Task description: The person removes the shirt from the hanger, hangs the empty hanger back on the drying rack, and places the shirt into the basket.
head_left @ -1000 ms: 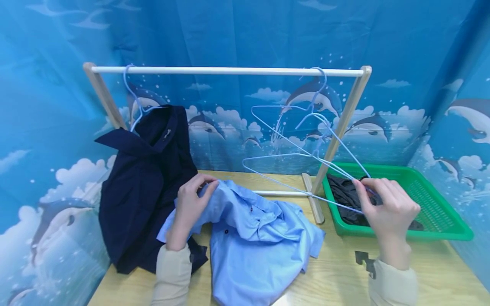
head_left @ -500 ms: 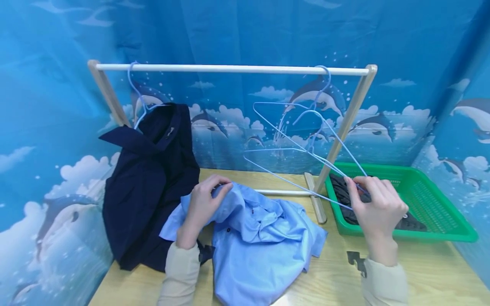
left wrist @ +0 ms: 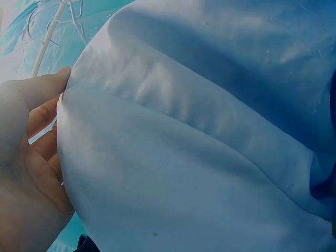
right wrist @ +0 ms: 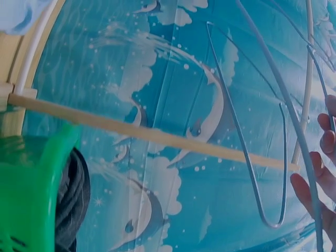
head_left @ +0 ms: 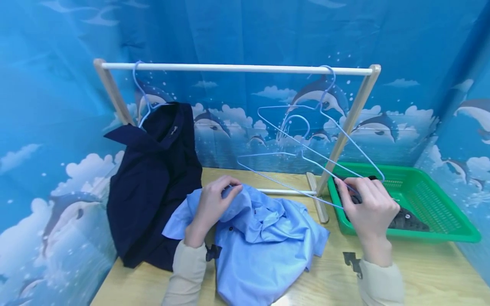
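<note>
Pinching with our right hand (head_left: 369,204), we have thumb and fingertips (head_left: 342,185) closed on the corner of a pale blue wire hanger (head_left: 291,170), just in front of the green basket (head_left: 440,221); held by that end, its triangle reaches out to the left over the table with the hook curling upward, free of the rail. In the right wrist view only our fingers (right wrist: 315,184) show at the edge beside the wire, so that view does not show how tight the grip is. A second wire hanger (head_left: 325,110) hangs by its hook from the white rail (head_left: 237,68) near the right post.

Our left hand (head_left: 212,204) has its fingers curled into the light blue shirt (head_left: 264,238), bunching a fold near the collar and lifting it slightly off the wooden table (head_left: 421,276), which opens the neck toward the hanger. The left wrist view shows cloth filling nearly the whole picture with our fingers (left wrist: 42,131) tucked behind the fold. The rest of the shirt lies crumpled at the table's front edge.

On the left a navy garment (head_left: 153,182) already hangs from its own hanger, its hem resting on the table. Dark clothes (head_left: 405,219) lie in the basket
</note>
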Motion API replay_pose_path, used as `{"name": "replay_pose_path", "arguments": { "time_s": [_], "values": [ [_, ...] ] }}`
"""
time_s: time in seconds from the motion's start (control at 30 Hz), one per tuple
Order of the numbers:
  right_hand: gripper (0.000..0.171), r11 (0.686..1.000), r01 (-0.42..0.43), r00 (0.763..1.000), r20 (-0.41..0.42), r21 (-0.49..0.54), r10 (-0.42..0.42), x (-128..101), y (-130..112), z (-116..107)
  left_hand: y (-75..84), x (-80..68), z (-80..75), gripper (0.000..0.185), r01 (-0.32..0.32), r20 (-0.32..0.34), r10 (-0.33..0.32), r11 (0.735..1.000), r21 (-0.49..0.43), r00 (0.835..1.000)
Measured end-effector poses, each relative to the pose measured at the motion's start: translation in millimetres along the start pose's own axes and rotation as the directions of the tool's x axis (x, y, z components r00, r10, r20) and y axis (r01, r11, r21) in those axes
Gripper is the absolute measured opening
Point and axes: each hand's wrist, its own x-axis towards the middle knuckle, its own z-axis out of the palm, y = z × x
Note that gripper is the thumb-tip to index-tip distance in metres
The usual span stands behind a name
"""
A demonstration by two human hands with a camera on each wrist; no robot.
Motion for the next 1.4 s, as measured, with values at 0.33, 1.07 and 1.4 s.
{"name": "replay_pose_path", "arguments": {
  "time_s": [0.33,1.07,1.4],
  "values": [
    [0.034,0.999,-0.001,0.999,0.051,0.037,-0.001,8,-15,13,-0.6,-0.1,0.8,0.013,0.013,0.003,-0.013,1.0,-0.009,1.0],
    [0.042,0.99,0.12,0.965,0.226,0.078,-0.135,36,-24,27,0.1,-0.9,0.6,0.012,0.029,0.013,-0.029,0.999,-0.015,1.0],
    [0.033,0.983,0.181,0.955,0.235,0.031,-0.183,51,-26,30,-0.3,-1.0,0.5,0.011,0.029,0.008,-0.029,1.0,-0.012,1.0]
  ]
}}
